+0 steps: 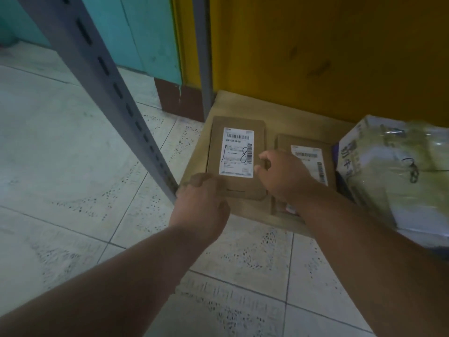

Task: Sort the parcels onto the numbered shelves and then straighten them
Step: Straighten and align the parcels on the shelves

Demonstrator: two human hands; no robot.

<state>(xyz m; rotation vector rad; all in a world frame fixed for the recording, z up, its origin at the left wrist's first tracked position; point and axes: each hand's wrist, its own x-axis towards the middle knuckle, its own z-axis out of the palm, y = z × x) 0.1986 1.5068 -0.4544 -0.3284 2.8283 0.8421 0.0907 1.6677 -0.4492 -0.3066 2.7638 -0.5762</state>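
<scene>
A flat brown cardboard parcel (237, 132) lies on the low cardboard-lined shelf (243, 103); its white label has a handwritten 8. My left hand (201, 203) grips the parcel's near left corner. My right hand (284, 173) rests with curled fingers on its right edge. A second flat brown parcel (303, 142) with a white label lies just to the right, partly hidden under my right hand and forearm. Further right stands a bulky parcel wrapped in clear plastic (393, 166).
A grey slotted steel upright (104, 76) slants down to the shelf's front left corner; a second grey post (202, 57) stands at the back. A yellow wall (328, 57) backs the shelf. Pale tiled floor (73, 154) spreads to the left and in front.
</scene>
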